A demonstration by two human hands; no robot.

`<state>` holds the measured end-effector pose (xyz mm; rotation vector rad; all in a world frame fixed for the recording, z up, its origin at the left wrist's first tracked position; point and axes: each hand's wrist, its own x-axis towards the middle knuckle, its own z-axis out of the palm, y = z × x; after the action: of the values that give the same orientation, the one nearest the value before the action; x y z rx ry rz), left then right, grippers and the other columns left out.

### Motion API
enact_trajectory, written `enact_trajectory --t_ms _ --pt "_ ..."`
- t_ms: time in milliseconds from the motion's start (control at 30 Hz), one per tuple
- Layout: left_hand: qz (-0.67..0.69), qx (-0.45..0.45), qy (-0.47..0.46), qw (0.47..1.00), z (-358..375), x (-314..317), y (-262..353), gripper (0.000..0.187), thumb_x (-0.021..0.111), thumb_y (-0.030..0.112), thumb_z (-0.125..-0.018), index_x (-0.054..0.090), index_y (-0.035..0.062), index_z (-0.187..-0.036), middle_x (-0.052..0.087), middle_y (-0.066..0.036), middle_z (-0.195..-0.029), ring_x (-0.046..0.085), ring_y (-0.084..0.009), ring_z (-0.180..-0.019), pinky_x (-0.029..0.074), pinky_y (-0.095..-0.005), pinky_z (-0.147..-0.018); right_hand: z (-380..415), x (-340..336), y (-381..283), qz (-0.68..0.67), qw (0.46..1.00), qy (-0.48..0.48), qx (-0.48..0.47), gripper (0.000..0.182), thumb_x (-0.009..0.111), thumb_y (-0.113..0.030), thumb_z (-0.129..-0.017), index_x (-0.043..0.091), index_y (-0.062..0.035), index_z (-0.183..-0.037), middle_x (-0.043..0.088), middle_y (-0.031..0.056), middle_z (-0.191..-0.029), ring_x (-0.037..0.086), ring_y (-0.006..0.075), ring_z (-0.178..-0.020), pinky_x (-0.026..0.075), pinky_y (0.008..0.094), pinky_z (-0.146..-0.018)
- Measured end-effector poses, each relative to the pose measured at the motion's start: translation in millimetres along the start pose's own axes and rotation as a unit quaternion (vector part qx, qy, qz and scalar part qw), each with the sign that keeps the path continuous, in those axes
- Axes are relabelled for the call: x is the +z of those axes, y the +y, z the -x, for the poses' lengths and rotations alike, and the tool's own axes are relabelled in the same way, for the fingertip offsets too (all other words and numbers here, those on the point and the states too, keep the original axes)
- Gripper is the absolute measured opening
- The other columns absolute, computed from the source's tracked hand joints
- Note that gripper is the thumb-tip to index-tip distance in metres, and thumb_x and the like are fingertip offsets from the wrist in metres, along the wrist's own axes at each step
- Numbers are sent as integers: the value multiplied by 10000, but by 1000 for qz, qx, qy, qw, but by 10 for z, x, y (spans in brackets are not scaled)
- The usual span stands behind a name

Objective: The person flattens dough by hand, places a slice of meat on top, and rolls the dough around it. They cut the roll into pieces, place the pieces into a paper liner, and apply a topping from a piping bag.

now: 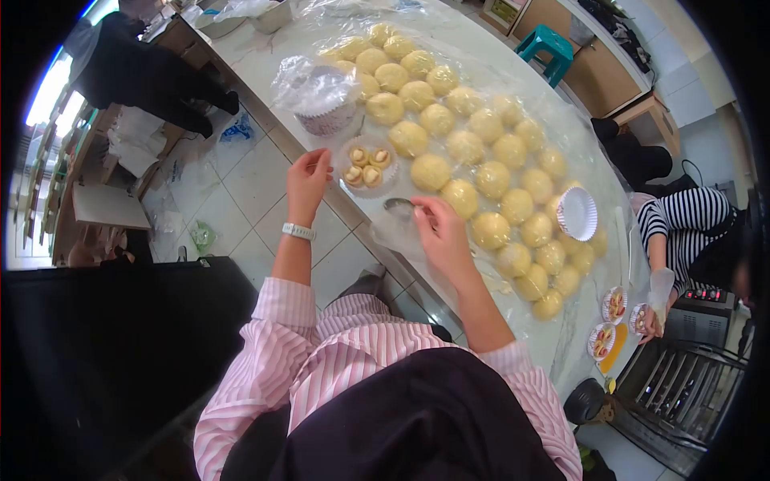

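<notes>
My right hand (439,231) pinches the handle of a metal spoon (396,204), its bowl pointing left over the table edge area. Beside the paper cup (350,148) with several small filled dough pieces (367,167), my left hand (309,178) hovers at its left with the fingers bent together; whether anything is between them is too small to tell. Many yellow dough balls (465,147) lie under clear plastic film to the right of both hands. A stack of paper cups (325,112) partly wrapped in plastic stands behind the filled cup.
An empty white paper cup (577,214) rests on the film at right. Beyond it, a person in striped sleeves (682,216) reaches to filled cups (614,305) near an oven (682,393). Another person (152,68) stands at upper left. A green stool (545,50) stands behind the table (553,337).
</notes>
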<state>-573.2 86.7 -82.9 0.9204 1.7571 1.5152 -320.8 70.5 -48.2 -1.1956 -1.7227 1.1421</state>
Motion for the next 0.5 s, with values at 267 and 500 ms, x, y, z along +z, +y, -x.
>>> enact_trajectory --t_ms 267,500 --pt "-186 33 -187 964 -438 -75 -43 264 651 185 -851 681 -44 -979 676 -131 -708 638 -150 -611 514 -288 -608 -732 556 -72 255 960 -23 109 368 499 -288 -891 652 9 -737 627 245 -701 628 409 -670 504 487 -641" --pt "-185 80 -259 945 -333 -200 456 181 620 87 -886 671 -76 -946 666 -59 -740 611 -102 -645 498 -253 -597 -544 364 -188 92 992 53 66 271 569 -236 -847 623 -3 -720 589 181 -607 598 291 -541 491 383 -552"
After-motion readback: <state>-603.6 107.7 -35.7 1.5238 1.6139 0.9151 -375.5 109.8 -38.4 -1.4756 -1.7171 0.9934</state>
